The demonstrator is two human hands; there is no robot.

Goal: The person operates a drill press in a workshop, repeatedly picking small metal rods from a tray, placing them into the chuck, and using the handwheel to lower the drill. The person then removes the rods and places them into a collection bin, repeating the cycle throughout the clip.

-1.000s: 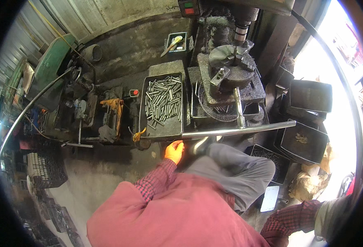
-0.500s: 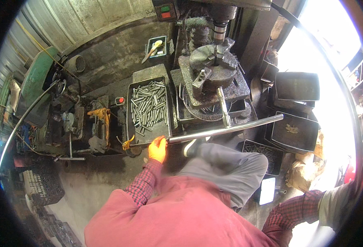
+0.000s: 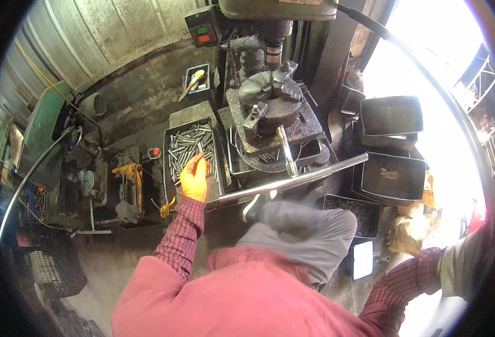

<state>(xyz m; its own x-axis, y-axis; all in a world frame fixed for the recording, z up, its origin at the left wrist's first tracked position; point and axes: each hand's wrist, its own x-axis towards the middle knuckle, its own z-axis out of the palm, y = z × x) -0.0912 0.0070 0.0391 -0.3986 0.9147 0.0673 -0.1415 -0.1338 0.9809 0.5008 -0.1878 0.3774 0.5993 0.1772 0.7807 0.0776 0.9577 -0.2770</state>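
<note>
The left hand [image 3: 194, 178], in an orange glove, is reaching forward and away from the body, the arm stretching out nearly straight in a checked red sleeve. Its fingers [image 3: 198, 164] are pointing ahead and curling slightly downward. The right arm is bending at the lower right edge, its checked sleeve showing; the right hand itself is lying out of view.

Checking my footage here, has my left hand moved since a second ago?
Yes. The left hand has gone forward from the near edge of the metal tray into it, onto the metal rods.
</note>
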